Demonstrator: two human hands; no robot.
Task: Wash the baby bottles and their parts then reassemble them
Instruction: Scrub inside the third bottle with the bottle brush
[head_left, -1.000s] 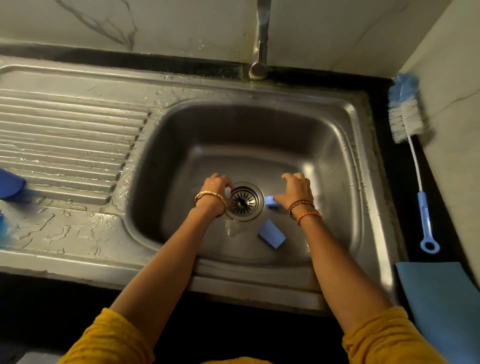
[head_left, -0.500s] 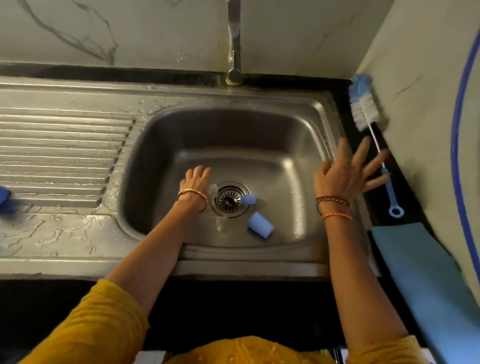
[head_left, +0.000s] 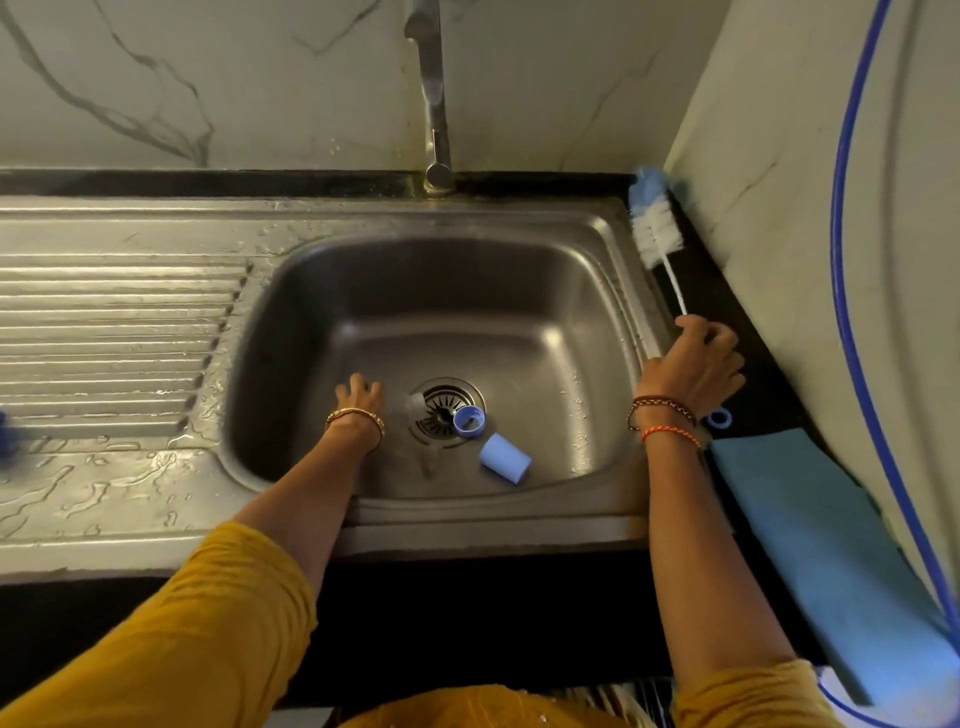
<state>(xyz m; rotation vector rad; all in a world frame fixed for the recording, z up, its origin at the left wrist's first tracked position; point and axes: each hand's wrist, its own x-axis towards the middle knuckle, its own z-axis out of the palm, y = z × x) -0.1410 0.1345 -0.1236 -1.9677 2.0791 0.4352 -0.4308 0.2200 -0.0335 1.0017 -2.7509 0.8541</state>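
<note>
A blue screw ring (head_left: 469, 420) lies on the drain strainer (head_left: 441, 408) in the steel sink (head_left: 597, 291). A light blue cap (head_left: 504, 459) lies on its side just in front of it. My left hand (head_left: 358, 397) rests on the basin floor left of the drain, fingers spread, holding nothing I can make out. My right hand (head_left: 691, 364) is on the black counter to the right of the sink, fingers curled round the handle of the bottle brush (head_left: 655, 228). The brush's white and blue bristles point towards the back wall.
The tap (head_left: 436, 114) stands behind the basin with no water running. A wet ribbed draining board (head_left: 104, 332) lies to the left, with a blue object (head_left: 4, 431) at its edge. A blue cloth (head_left: 810, 525) and a blue hose (head_left: 852, 312) are at the right wall.
My right hand left the blue ring by the drain, swung right over the sink rim and gripped the brush handle. My left hand slid a little left of the drain.
</note>
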